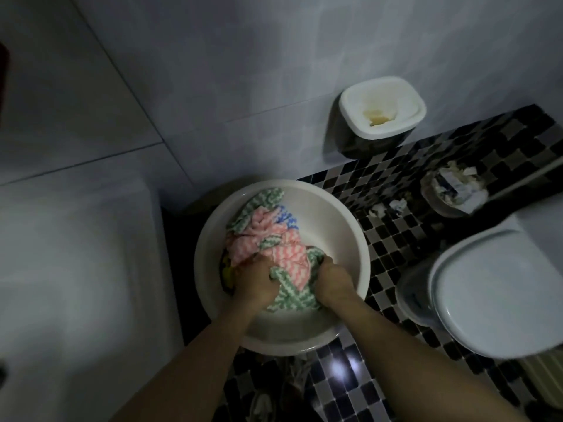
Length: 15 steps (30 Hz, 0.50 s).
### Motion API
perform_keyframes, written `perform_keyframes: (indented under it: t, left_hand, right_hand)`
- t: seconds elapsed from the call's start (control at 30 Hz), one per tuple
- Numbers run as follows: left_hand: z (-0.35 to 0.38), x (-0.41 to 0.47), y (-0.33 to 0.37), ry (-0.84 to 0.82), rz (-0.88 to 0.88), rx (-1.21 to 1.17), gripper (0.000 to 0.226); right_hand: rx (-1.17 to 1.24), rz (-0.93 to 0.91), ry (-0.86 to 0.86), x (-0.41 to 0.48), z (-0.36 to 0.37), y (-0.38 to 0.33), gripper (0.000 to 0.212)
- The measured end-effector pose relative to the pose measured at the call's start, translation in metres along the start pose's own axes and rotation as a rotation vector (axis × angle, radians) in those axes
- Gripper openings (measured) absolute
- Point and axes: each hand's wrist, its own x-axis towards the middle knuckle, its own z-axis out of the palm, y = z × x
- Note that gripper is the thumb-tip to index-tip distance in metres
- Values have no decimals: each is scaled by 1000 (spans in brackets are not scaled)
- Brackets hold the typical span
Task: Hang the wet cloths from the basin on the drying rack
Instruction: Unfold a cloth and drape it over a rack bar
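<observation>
a white basin point(335, 239) sits on the mosaic floor point(380, 233), hemmed in by the tiled wall point(213, 86) behind, a white ledge point(76, 254) at the left and a toilet point(493, 293) at the right, with open tile toward the camera. the wet cloths point(268, 236) lie heaped inside. both arms reach down; the left hand point(254, 280) and right hand point(333, 280), fingers curled, each clutch a fold of the striped pile.

Domestic bathroom, dimly lit: toilet point(493, 300) with closed lid, pale tiled walls point(213, 86), black-and-white mosaic floor point(390, 226), small waste bin point(438, 205) full of crumpled paper near the toilet.
</observation>
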Motion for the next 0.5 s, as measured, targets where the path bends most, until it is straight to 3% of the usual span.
perform_keyframes:
  t: [0.03,0.13,0.2,0.3,0.37,0.43,0.5]
  left_hand:
    - [-4,-1,1,-12,-23,-79,3]
    - [-25,-4,8,71,-136,-381,23]
    - [-41,-10,13,143,-173,-587,15]
    - [-62,-15,17,187,-180,-826,42]
    - [-70,-18,19,134,-152,-921,40]
    - [-79,-26,32,104,-82,-940,12]
    - [-86,-36,46,134,14,-892,24]
  right_hand:
    - [-39,-7,35,1,-2,-1,34]
    - [-20,-22,92,4,-14,2,23]
    - [206,-25,91,5,-26,10,24]
    - [806,-10,23,-10,-51,20,30]
    - [1102,12,-34,-25,-65,22,33]
    - [1291,3,-91,-42,-77,18,33]
    - [1344,-21,-79,-56,-87,12,30]
